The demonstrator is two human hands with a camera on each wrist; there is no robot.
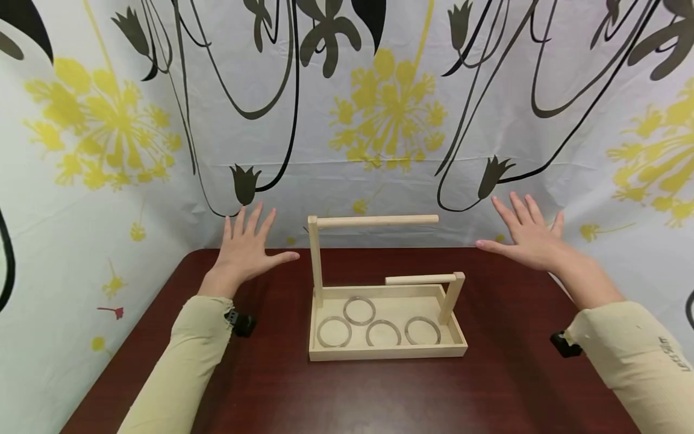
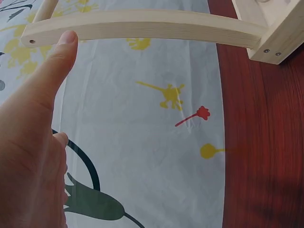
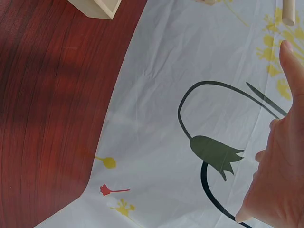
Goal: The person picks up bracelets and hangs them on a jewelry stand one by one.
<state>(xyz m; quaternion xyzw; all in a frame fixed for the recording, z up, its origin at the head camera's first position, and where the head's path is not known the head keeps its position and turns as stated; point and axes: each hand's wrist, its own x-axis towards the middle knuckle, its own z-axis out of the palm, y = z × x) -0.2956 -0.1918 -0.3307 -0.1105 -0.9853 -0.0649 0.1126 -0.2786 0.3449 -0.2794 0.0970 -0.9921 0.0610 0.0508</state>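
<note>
A pale wooden tray stand [image 1: 387,354] rests on the dark red table, with a tall post and long rod [image 1: 378,221] on its left and a short post and rod [image 1: 420,279] on its right. Several translucent rings [image 1: 359,311] lie flat inside the tray. Left of the stand, my left hand [image 1: 244,250] is raised with fingers spread, holding nothing; the left wrist view shows its thumb [image 2: 64,57] in front of the tall post [image 2: 142,24]. On the right, my right hand [image 1: 528,238] is likewise raised and spread, apart from the stand.
The dark red table [image 1: 368,398] has its far edge behind the stand. A pale cloth [image 1: 347,138] with yellow and dark green flower prints hangs behind and at the sides. A small black device [image 1: 241,323] is strapped on each wrist.
</note>
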